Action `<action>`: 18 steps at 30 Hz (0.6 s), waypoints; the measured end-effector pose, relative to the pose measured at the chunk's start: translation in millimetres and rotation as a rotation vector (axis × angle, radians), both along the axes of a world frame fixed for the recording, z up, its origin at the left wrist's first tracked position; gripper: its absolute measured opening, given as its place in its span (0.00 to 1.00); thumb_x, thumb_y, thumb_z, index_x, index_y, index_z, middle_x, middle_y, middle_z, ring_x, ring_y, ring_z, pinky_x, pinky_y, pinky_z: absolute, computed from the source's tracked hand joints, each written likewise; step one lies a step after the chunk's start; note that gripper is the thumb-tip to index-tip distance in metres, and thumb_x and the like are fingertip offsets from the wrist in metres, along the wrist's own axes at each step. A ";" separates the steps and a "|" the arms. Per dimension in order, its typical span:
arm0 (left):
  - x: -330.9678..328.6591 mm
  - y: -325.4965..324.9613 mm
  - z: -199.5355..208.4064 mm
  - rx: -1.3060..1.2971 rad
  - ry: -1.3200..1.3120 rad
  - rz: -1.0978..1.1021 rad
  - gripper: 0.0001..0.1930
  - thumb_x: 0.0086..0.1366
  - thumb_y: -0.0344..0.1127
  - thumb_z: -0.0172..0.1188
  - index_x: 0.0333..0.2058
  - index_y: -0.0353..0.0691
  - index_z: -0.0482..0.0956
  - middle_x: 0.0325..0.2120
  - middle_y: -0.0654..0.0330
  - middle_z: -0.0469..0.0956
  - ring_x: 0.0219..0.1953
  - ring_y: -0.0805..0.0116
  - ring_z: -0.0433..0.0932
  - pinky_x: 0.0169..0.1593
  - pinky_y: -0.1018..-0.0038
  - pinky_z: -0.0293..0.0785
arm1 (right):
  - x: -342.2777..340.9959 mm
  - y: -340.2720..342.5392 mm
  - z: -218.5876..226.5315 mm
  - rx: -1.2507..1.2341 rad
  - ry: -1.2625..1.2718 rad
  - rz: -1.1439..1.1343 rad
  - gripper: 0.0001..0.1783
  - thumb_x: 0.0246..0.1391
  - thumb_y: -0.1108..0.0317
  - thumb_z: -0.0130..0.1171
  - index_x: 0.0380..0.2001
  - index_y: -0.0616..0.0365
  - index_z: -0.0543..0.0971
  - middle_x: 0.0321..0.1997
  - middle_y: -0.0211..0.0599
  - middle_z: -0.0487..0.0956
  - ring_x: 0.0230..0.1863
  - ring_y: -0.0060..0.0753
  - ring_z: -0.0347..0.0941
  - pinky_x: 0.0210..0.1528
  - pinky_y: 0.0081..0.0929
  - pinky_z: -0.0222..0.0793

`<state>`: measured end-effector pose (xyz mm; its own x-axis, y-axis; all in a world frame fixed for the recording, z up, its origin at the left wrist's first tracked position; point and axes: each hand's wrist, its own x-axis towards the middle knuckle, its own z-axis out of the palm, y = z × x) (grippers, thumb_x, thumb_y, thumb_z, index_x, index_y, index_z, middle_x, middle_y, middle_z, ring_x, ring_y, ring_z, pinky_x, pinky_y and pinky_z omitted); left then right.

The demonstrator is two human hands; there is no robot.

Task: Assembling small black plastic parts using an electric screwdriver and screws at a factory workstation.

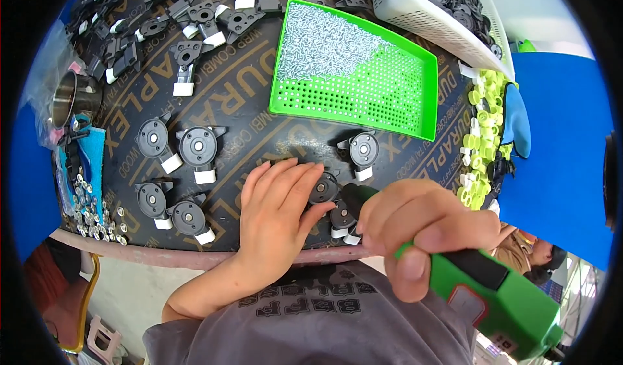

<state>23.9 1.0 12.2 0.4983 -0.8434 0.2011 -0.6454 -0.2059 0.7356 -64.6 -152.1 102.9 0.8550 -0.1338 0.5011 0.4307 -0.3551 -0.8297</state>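
Observation:
My left hand (pixel 274 202) rests on the table, its thumb and index finger against the sides of a black round plastic part (pixel 322 189). My right hand (pixel 422 225) is wrapped round a green electric screwdriver (pixel 509 300). The screwdriver's dark front end points left at that part; whether its tip touches a screw cannot be made out. Just right of my left thumb lies another black round part (pixel 341 215) with white ends near it. A similar part (pixel 363 149) with a white end sits farther back. To the left, several more such parts (pixel 198 147) stand in a loose group.
A green perforated tray (pixel 415 121) of small silver screws (pixel 324 40) stands at the back. Behind it is a white basket (pixel 422 21) of black parts. Yellow-green plastic pieces (pixel 477 144) line the right edge. Black brackets (pixel 188 53), a metal cup (pixel 81 95) and small round pieces (pixel 87 209) lie left.

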 end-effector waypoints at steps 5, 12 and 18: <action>-1.6 -0.3 0.5 0.011 0.019 -0.005 0.25 0.57 0.38 0.69 0.53 0.38 0.77 0.49 0.59 0.78 0.54 0.57 0.74 0.63 0.55 0.62 | -6.7 10.0 0.8 0.073 -0.012 -0.243 0.16 0.61 0.74 0.56 0.48 0.59 0.62 0.26 0.43 0.75 0.22 0.38 0.72 0.27 0.39 0.76; -1.2 0.9 -5.8 -0.020 0.038 -0.014 0.31 0.52 0.42 0.73 0.55 0.38 0.76 0.51 0.54 0.78 0.56 0.52 0.74 0.63 0.55 0.62 | 1.2 -32.6 -2.4 0.230 -0.204 -0.526 0.15 0.66 0.63 0.56 0.47 0.52 0.61 0.24 0.38 0.74 0.24 0.33 0.72 0.29 0.36 0.75; 1.4 0.9 -4.9 -0.034 0.085 -0.023 0.34 0.55 0.43 0.72 0.58 0.37 0.73 0.52 0.52 0.76 0.57 0.53 0.72 0.63 0.55 0.61 | 20.5 -61.0 -35.4 0.121 -0.234 -0.568 0.13 0.63 0.73 0.51 0.47 0.61 0.62 0.20 0.38 0.72 0.18 0.29 0.69 0.23 0.29 0.71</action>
<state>25.2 1.9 7.3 0.4952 -0.8483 0.1875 -0.5844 -0.1655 0.7944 -44.1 -213.1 67.4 0.5030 -0.6028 0.6193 0.3772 -0.4916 -0.7849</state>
